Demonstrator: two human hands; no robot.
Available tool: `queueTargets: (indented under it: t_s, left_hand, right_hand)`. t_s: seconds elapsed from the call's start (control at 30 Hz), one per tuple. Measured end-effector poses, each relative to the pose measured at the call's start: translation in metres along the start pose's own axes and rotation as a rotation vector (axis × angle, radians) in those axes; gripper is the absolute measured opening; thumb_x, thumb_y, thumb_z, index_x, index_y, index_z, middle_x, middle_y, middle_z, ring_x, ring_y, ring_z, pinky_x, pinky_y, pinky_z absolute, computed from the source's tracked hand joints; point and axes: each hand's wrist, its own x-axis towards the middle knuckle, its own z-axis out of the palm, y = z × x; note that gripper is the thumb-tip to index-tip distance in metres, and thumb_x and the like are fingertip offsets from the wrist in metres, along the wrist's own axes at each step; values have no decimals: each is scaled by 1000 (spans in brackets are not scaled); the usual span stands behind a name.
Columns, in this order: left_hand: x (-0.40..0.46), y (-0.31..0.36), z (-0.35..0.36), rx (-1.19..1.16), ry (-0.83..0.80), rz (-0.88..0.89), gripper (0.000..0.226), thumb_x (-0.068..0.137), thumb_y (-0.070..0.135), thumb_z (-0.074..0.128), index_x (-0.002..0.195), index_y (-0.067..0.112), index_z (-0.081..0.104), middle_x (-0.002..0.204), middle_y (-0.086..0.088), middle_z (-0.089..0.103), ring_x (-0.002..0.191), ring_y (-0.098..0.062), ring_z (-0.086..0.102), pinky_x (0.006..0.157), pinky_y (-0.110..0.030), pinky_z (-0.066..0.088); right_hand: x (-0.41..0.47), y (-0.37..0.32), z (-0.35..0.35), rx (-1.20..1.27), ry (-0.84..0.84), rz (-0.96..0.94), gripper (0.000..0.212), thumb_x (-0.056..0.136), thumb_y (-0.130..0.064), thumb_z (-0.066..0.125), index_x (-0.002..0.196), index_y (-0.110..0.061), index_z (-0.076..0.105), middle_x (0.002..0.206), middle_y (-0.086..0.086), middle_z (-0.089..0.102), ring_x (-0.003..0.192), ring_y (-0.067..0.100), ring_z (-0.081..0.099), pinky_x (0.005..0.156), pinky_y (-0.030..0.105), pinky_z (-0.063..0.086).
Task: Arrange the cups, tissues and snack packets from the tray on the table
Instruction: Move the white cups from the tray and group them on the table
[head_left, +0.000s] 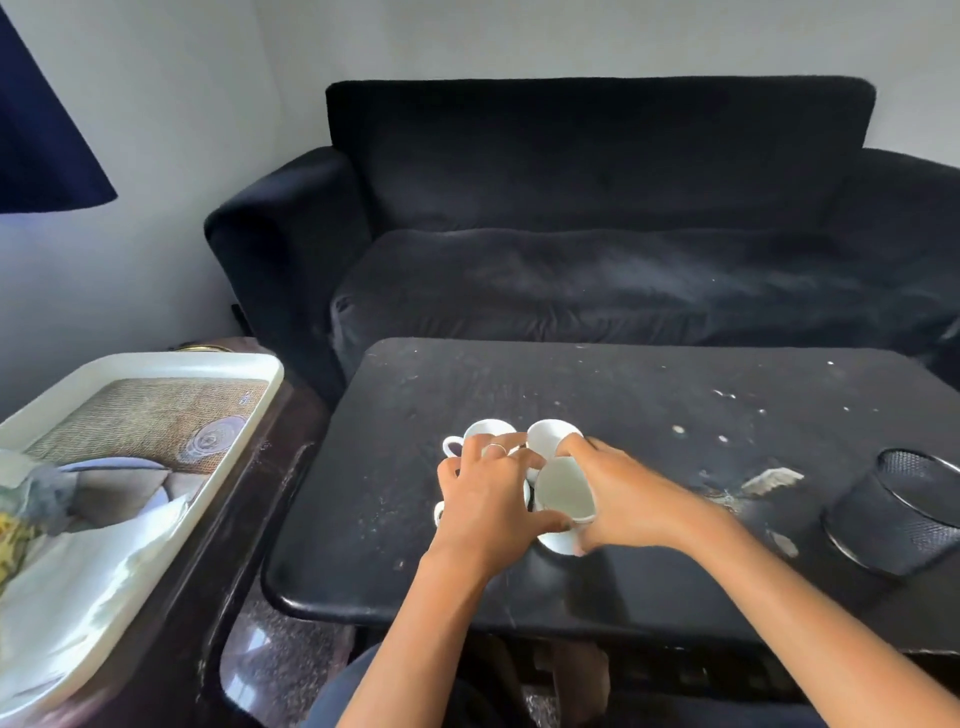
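The white cups (550, 439) sit together on the bench (623, 395). The right hand (618, 499) has its fingers (574, 447) wrapped round one tipped cup (563, 491); the left hand (485, 499) lies spread over the others, grip hidden. Tissues (93, 566) and a snack packet (13, 535) are not yet off the tray (156, 361).

Lighting: soft, even daylight; dim over the black sofa (597, 218). Glare: tray (156, 364) rim at nine o'clock. Wide-angle bending at edges; blur at eight o'clock.

No readable text anywhere here. The tray (156, 364) carries a small bluish mark near its far right corner, too blurred to make out, and the packet (10, 540) at the left edge shows yellow print that cannot be read.
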Motion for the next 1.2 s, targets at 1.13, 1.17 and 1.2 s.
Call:
queueTargets:
  t_s: [1.13,1.17,1.2]
  left_hand:
    - [13,-31,-6,-323,54,-435,40,98,37,21,83,17,52,90,-4,60,89,-26,55,79,-36,41]
    - [15,-33,-4,-358,50,-424,42,98,37,21,86,15,54,93,-5,62,89,-25,55,76,-35,41]
    - [16,-35,-3,-393,45,-412,44,99,37,21,86,13,56,94,-7,63,86,-24,55,74,-34,40]
  right_hand:
    - [72,-10,8,-11,121,-23,50,92,-43,50,138,-26,42,140,-1,47,133,22,33,102,43,26]
    - [75,-10,9,-15,115,-29,48,91,-44,51,136,-26,44,137,-1,49,132,22,34,100,43,26]
    - [77,-10,9,-15,112,-36,46,91,-45,51,133,-27,47,134,-2,52,131,22,35,99,43,25]
